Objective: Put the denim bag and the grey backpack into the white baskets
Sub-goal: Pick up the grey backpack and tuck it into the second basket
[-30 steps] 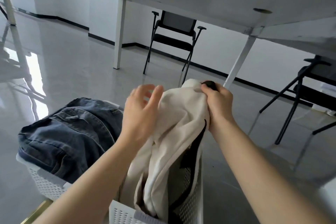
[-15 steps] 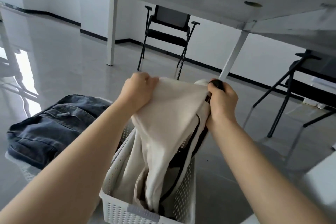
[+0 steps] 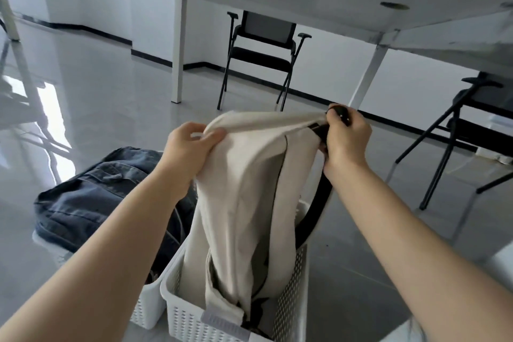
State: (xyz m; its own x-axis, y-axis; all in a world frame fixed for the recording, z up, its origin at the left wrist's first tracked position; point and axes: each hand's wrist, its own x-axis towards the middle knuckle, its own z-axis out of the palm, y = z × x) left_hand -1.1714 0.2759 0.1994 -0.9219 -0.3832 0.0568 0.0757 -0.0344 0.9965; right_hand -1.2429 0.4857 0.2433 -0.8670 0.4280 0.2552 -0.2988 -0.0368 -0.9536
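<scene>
- The tall, pale grey-beige fabric backpack [image 3: 249, 203] stands upright with its lower half down in the nearer white perforated plastic basket [image 3: 294, 300], and its top stretched out between both hands well above the rim.
- The dark blue denim bag [image 3: 91, 197] sits slumped in the second white perforated basket [image 3: 147, 305] just to the left, hanging over that basket's edges.
- The left hand [image 3: 188, 153] is closed on the backpack's upper left corner, fingers curled around a fold of cloth.
- The right hand [image 3: 347, 136] is clenched on the black top handle [image 3: 337, 114] at the opposite corner.
- Risk: the backpack looks taller than the basket is deep, so if it is let go as it stands it may flop over the rim or tip the light basket.
- Risk: the black shoulder strap [image 3: 319, 203] hangs outside the right wall and may snag on the rim as the pack is pushed down.
- Hard to see: the left basket is mostly covered by the denim and the left forearm.
- The nearer basket's front is cut off by the frame, its floor is hidden, and how far down the pack has reached cannot be told.
</scene>
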